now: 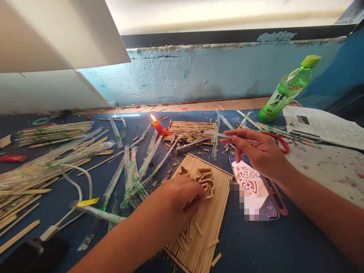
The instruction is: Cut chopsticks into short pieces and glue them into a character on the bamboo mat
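Observation:
My right hand (253, 148) pinches a translucent glue stick (218, 134), its tip pointing left over a small dark-smeared mat of sticks (193, 129). Below my wrist lies a phone (250, 185) showing a picture of a raised character. My left hand (182, 197) rests on a panel of wooden sticks (218, 193) laid side by side. Its fingers are curled down and closed, and the fingertips are hidden. Just beyond them, a raised shape built of small pale wooden pieces (206, 176) stands on the panel. Short cut sticks (183, 242) lie loose near my left hand.
A lit red candle (157, 125) burns behind the panel. Plastic wrappers (148, 155) and bundled chopsticks (57, 132) spread leftward. A white cable (76, 182) runs to a black device (34, 252). Red-handled scissors (280, 142), a green tea bottle (287, 91) and paper (324, 125) are at right.

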`<state>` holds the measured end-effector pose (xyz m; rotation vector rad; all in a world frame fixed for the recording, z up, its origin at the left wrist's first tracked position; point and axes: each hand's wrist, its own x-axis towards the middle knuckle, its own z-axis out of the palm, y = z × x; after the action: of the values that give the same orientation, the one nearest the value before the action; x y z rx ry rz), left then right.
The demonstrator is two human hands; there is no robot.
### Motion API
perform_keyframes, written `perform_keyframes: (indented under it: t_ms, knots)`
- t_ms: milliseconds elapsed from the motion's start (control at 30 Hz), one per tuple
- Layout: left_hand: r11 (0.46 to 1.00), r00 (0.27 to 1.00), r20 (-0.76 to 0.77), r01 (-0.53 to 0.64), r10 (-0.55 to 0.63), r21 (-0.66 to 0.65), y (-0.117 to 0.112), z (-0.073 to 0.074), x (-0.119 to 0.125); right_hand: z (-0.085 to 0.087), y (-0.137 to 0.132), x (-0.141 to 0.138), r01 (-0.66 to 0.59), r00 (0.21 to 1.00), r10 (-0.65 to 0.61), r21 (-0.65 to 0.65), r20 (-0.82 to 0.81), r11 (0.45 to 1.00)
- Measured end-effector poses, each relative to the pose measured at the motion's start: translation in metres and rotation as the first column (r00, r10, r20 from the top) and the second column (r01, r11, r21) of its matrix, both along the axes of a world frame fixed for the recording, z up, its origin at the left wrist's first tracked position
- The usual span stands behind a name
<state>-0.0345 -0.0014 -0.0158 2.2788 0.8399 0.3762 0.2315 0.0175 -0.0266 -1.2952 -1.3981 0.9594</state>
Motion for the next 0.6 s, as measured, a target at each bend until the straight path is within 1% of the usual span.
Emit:
perform_keyframes:
  t_ms: [433,600]
  knots:
    - [1.000,1.000,0.023,-0.014,0.014,0.001,-0.0010,-0.0005,-0.0007,0.0015,-0.0018,-0.0018,0.002,1.000,-0.002,-0.010,0.021,1.000]
    - [1.000,1.000,0.019,-0.020,0.020,-0.006,-0.0001,0.0005,-0.0004,-0.0002,-0.0015,-0.0018,-0.015,1.000,0.014,-0.011,-0.004,1.000]
